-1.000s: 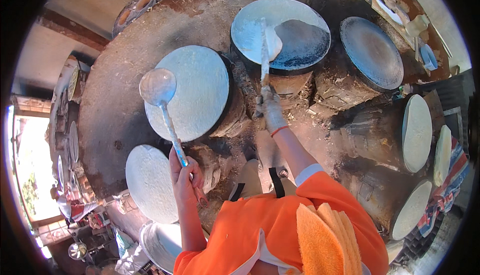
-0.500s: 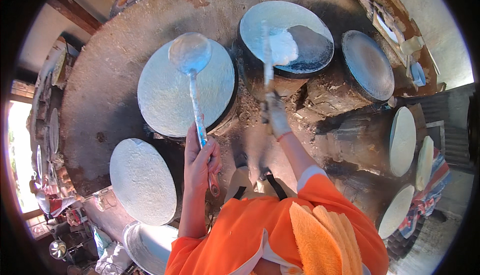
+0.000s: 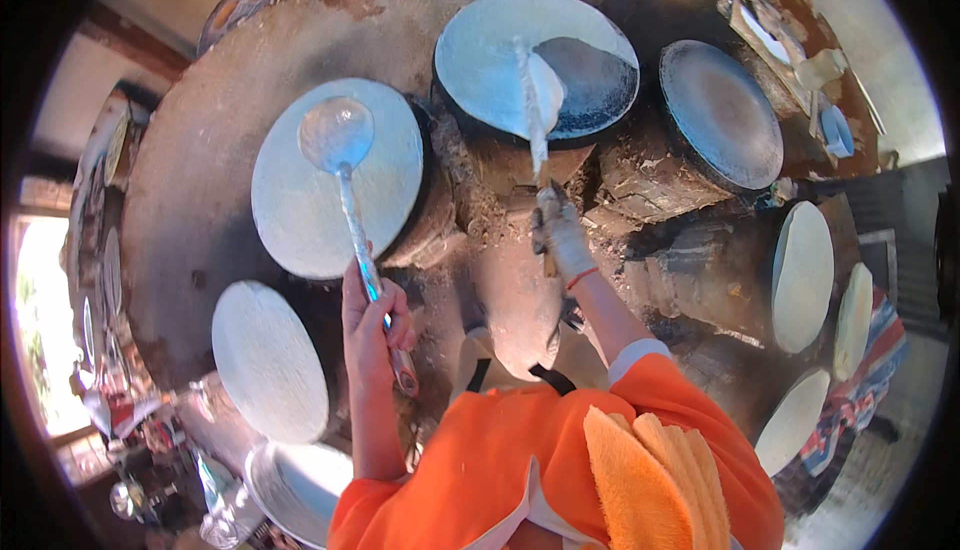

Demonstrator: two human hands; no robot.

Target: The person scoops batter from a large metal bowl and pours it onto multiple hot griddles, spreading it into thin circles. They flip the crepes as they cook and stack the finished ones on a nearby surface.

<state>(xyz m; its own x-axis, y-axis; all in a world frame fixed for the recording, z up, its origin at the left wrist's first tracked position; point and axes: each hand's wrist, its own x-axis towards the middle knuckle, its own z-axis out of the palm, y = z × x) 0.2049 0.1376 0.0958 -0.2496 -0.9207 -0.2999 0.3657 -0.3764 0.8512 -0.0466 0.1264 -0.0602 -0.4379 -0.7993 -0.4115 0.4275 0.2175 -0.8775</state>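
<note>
My left hand is closed around the handle of a long metal ladle, whose round bowl hangs above a griddle covered by a pale batter sheet. My gloved right hand grips a long spreader, its blade coated white. The blade lies over the griddle at the far middle, beside a small thick pool of white batter. A thin pale layer covers this griddle's left part; dark surface shows at its right.
A bare, dusty round griddle stands at the far right. Another white-covered griddle is near left, above a large metal basin. Pale rounds line the right side. A blue cup sits on the far-right ledge.
The spreader's blade has moved across the far griddle, and the thick batter pool beside it looks smaller. The ladle stays in my left hand, now nearer the left part of its griddle.
</note>
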